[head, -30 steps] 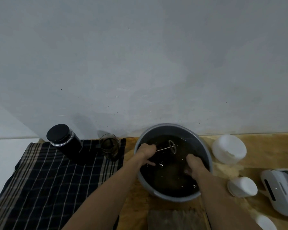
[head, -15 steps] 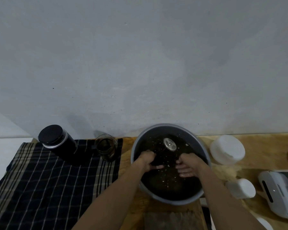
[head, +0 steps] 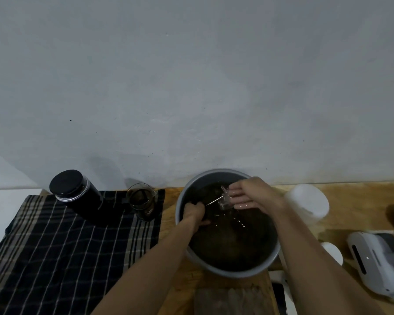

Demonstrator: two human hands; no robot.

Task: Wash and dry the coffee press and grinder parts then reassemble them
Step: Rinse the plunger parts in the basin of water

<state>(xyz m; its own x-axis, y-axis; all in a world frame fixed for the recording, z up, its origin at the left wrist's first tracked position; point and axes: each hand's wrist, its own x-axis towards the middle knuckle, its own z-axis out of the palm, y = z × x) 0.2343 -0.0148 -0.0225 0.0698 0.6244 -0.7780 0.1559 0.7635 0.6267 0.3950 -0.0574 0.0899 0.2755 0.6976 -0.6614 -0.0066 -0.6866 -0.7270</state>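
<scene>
- The plunger (head: 222, 198) of the coffee press is held over the far side of a grey basin (head: 268, 262) of dark water, its thin rod slanting down to the left and its blurred filter disc at the right end.
- The left hand (head: 195, 212) is curled round the low end of the rod, knuckles at the water's surface near the basin's left wall.
- The right hand (head: 248, 194) lies flat, fingers straight and wet, their tips against the filter disc.
- The basin stands on a wooden table (head: 362, 201) against a pale wall.
- To the left a dark checked cloth (head: 66, 246) carries the glass beaker (head: 142, 204) and a black jar (head: 75, 194) with a black lid.
- To the right of the basin are a white tub (head: 307, 201), a smaller white cup (head: 331, 253) and a white device (head: 378, 262) near the table's edge.
</scene>
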